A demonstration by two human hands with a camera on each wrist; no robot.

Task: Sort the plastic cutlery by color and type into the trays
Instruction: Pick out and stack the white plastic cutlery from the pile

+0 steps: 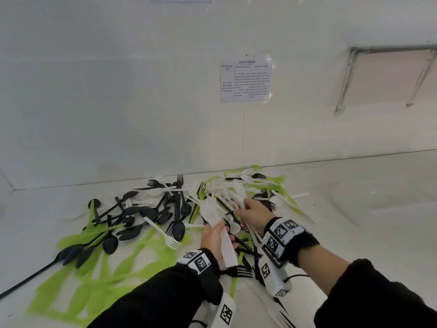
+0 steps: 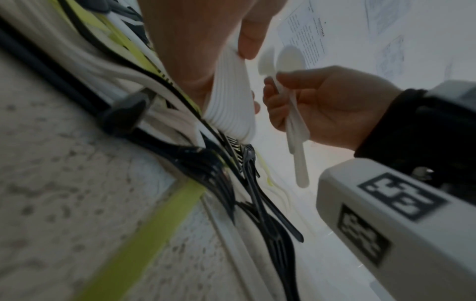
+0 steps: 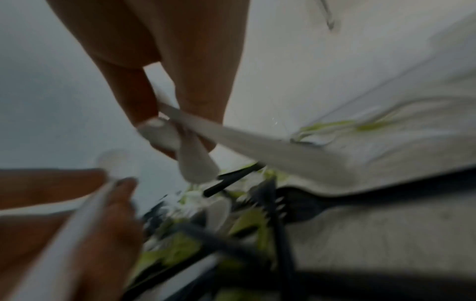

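Note:
A mixed pile of black, white and green plastic cutlery [image 1: 165, 209] covers the white table [image 1: 354, 221]. My left hand [image 1: 214, 235] grips a thick stack of white forks [image 1: 210, 209] by the handles, tines pointing away. In the left wrist view that stack of white forks [image 2: 231, 101] stands on edge over black forks [image 2: 257, 193]. Just to its right, my right hand [image 1: 254, 210] holds a few white spoons [image 2: 296, 122] pinched between thumb and fingers. In the blurred right wrist view the spoons [image 3: 195, 160] hang from the right fingers [image 3: 201, 91]. No tray is in view.
Green cutlery [image 1: 94, 280] spreads over the near left of the table. Black spoons [image 1: 151, 214] fill the middle of the pile. A black cable [image 1: 23, 280] runs off to the left. The wall [image 1: 118, 102] behind carries a printed sheet [image 1: 246, 81].

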